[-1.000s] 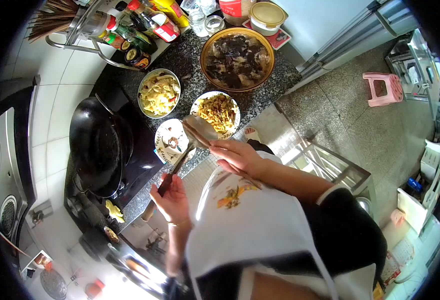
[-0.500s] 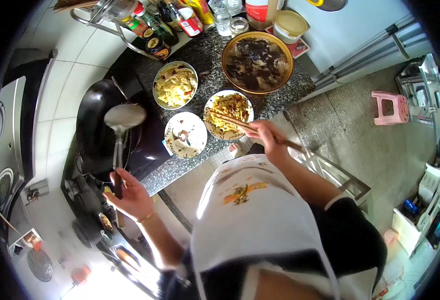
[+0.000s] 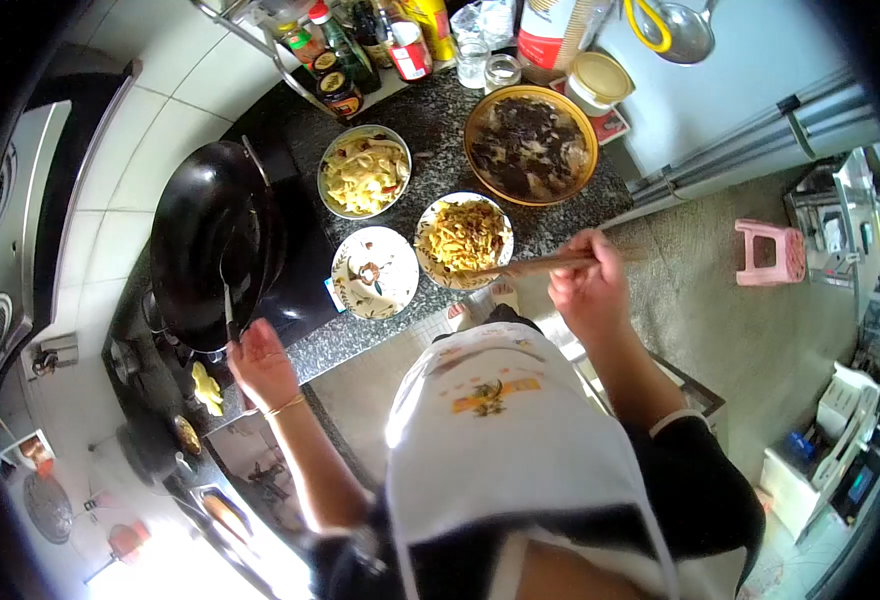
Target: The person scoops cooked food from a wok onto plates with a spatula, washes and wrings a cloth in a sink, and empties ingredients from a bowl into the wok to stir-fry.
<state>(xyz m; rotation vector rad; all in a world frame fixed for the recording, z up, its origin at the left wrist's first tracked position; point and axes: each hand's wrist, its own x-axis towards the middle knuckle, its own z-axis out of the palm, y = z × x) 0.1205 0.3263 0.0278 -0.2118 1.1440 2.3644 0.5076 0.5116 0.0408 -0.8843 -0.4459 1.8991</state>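
Note:
In my left hand (image 3: 263,370) is the dark handle of a ladle (image 3: 227,300); the ladle's head is down inside the black wok (image 3: 195,215) and hard to make out. My right hand (image 3: 595,290) is closed around wooden chopsticks (image 3: 535,266), held nearly level, their tips at the lower rim of a patterned plate heaped with yellow-brown shredded food (image 3: 465,237). Left of it lies a patterned plate (image 3: 392,295) with only scraps and residue. Behind them stands a bowl of pale yellow cooked food (image 3: 363,178).
A large brown-rimmed bowl of dark food in liquid (image 3: 530,145) sits at the back right of the granite counter (image 3: 435,120). Sauce bottles (image 3: 345,55), glass jars (image 3: 473,65) and a lidded tub (image 3: 597,82) line the back. A pink stool (image 3: 770,252) stands on the floor.
The ladle has come down from above the wok into it. My right hand has moved right and tilted the chopsticks nearly level, drawing their tips from the food to the plate's rim.

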